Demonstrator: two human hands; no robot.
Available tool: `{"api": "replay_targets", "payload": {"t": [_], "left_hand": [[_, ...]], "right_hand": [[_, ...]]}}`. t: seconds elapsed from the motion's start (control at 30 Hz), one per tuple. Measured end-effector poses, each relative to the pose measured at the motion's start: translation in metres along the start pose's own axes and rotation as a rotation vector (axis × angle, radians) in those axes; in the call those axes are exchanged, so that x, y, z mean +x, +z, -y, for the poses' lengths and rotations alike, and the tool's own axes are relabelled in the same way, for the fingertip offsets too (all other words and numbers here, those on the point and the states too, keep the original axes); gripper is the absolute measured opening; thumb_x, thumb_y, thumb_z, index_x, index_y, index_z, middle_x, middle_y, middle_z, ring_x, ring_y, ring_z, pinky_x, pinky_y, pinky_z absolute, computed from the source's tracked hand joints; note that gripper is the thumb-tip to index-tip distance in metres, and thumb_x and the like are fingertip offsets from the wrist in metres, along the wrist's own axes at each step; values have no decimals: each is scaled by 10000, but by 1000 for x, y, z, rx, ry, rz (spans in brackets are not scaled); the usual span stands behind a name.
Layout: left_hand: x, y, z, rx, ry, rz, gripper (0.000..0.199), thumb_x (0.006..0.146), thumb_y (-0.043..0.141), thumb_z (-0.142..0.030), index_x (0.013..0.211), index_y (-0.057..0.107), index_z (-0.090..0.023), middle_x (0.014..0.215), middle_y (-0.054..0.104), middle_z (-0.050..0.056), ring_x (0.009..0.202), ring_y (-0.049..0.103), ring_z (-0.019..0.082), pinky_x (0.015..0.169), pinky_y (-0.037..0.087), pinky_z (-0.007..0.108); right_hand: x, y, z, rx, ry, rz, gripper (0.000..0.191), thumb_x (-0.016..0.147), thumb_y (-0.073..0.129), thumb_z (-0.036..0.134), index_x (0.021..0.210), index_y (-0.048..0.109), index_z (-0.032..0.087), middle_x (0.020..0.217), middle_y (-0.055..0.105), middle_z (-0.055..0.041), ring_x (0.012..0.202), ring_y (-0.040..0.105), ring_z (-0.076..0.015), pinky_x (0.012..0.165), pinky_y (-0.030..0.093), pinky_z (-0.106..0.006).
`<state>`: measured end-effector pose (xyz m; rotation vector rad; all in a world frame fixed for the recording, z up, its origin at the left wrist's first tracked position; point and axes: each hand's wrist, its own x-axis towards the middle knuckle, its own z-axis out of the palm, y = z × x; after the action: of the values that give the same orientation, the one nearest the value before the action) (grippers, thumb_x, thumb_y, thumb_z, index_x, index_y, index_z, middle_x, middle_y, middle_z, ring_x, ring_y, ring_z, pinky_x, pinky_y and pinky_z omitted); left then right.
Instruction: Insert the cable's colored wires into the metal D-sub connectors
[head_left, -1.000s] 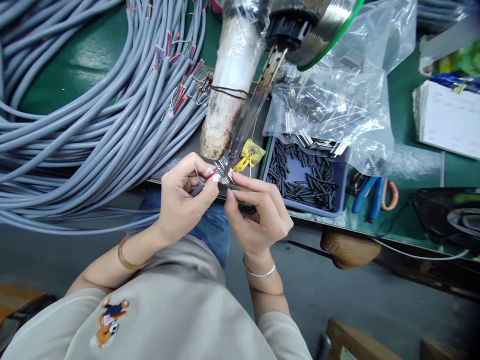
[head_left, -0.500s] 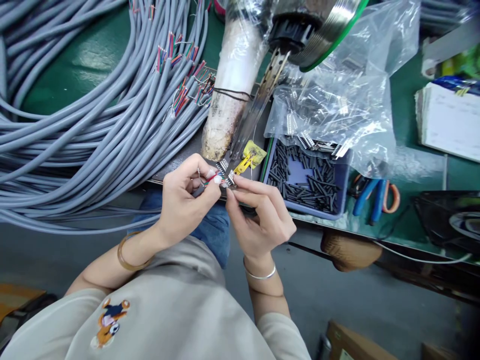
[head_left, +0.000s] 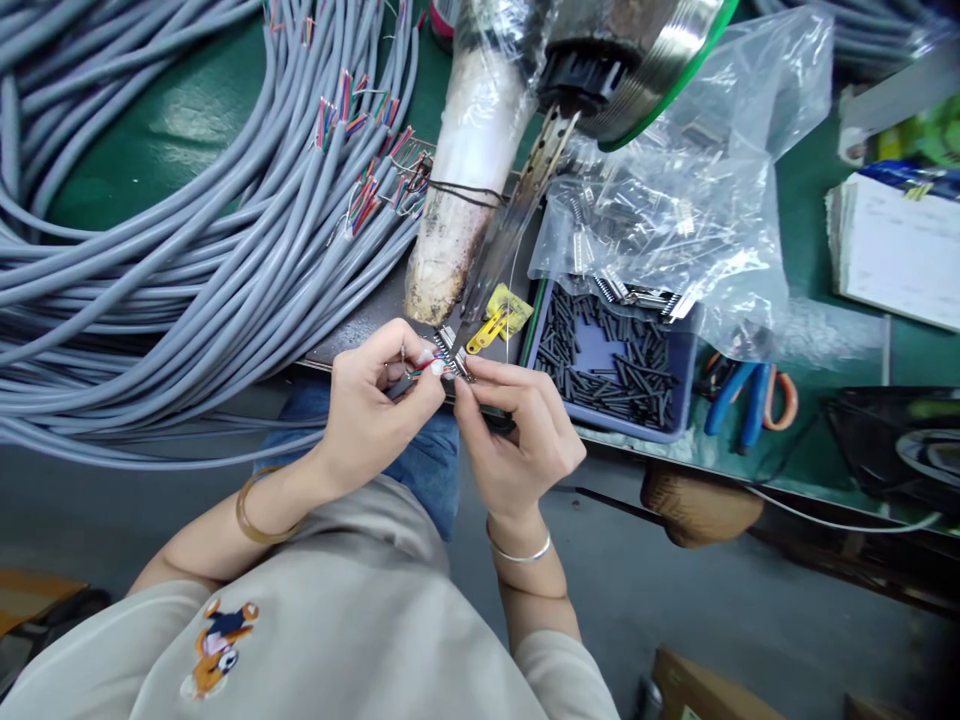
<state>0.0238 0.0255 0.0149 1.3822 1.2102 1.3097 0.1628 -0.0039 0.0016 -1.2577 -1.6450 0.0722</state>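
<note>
Since a second ago, our two hands have shifted only slightly, toward the body, and more of the silver metal connector with a row of pins shows. Above it, a long, dark-tipped perforated metal iron slants down beside a worn white tapered cylinder, blocking part of our view. Grey round cables crowd the left; a purple plastic tray of short black tubes sits right, partly covered by a clear plastic bag. Our left hand has thumb and forefinger clamped on thin coloured wires just beside the connector. Our right hand has fingertips close together at the connector's near end; whether they pinch it, we cannot tell.
</note>
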Motion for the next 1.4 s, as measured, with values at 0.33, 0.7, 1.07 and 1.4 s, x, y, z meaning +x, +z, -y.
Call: {"api": "replay_targets", "payload": {"t": [0.33, 0.7, 1.07, 1.4], "left_hand": [[-1, -3, -1, 55, 136, 10, 169, 844, 683, -109, 755, 567, -193, 676, 563, -36, 593, 538, 73, 544, 454, 162], [8, -6, -4, -208, -234, 134, 212, 758, 746, -193, 717, 538, -184, 710, 604, -20, 574, 532, 64, 519, 452, 155], [-14, -8, 1, -15, -106, 246, 155, 787, 654, -125, 729, 530, -196, 691, 575, -18, 597, 512, 92, 539, 416, 196], [-26, -11, 5, 37, 75, 287, 154, 808, 619, -90, 738, 526, -191, 700, 602, -24, 549, 456, 65, 508, 371, 184]], "right_hand": [[11, -2, 6, -34, 17, 17, 165, 872, 783, 105, 872, 688, 240, 982, 791, -1, 860, 761, -144, 791, 636, -281], [3, -8, 5, -41, -24, 84, 114, 966, 655, 133, 955, 610, 238, 1014, 815, -36, 834, 791, -159, 681, 631, -259], [2, -39, -3, -188, -232, 267, 95, 967, 702, 184, 1058, 705, 211, 599, 621, 59, 484, 454, -88, 527, 387, -262], [7, -38, 1, -266, -351, 374, 57, 1007, 634, 181, 997, 690, 180, 589, 586, 61, 509, 393, -96, 539, 334, -273]]}}
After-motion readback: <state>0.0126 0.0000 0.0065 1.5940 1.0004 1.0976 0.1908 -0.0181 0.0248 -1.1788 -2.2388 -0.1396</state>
